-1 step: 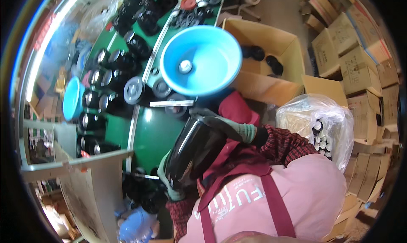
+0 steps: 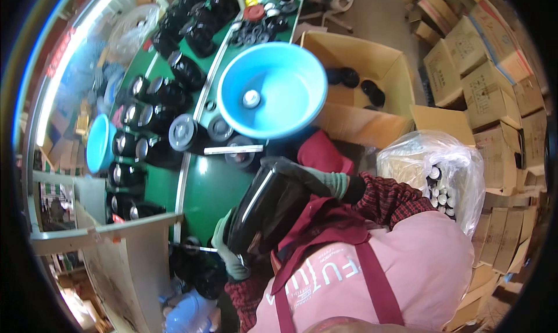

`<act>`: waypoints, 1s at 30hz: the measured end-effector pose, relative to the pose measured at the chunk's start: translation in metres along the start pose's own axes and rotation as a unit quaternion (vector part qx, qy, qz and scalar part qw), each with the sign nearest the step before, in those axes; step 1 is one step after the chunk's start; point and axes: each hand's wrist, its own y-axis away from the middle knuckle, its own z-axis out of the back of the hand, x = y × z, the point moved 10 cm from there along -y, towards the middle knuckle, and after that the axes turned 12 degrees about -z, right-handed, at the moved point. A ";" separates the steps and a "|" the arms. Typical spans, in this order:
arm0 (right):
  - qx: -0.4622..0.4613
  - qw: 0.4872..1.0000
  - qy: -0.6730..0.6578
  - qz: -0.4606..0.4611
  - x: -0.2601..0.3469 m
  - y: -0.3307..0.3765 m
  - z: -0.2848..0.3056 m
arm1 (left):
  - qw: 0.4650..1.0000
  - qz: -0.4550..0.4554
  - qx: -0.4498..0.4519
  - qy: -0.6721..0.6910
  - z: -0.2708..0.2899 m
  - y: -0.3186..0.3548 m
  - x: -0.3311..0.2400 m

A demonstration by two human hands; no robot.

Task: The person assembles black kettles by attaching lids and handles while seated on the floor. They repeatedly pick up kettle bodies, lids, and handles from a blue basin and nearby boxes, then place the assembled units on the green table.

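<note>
Staying between gloved hands (image 2: 229, 254) (image 2: 309, 175): black container (image 2: 266, 208)

A large jar (image 2: 267, 208) is between the left hand (image 2: 229, 258) and right hand (image 2: 321, 179). Beyond the right hand sits a basin (image 2: 302, 94), a cap (image 2: 251, 98) inside; right of that hand, a plastic bag (image 2: 402, 158). Ahead-left of the left hand, smaller jars (image 2: 157, 112) stand on the table (image 2: 208, 187).

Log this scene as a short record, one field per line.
Left hand: gloved, gripping the lower end of a glossy black container
Right hand: gloved, gripping the container's upper end
Container pose: tilted, in front of the burgundy apron
Work surface: green table
On table: large blue basin, small round item inside
Beyond: open cardboard box
</note>
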 end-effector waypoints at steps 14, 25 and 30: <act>0.106 0.989 -0.086 -0.063 -0.061 -0.004 0.051 | 0.989 -0.094 0.094 0.062 -0.020 -0.032 -0.026; 0.052 0.936 -0.247 -0.244 -0.060 0.018 0.029 | 0.983 -0.139 0.110 0.039 -0.026 -0.042 -0.049; -0.080 0.988 0.084 0.100 0.061 0.044 -0.018 | 0.960 0.032 0.072 0.267 -0.067 0.070 0.093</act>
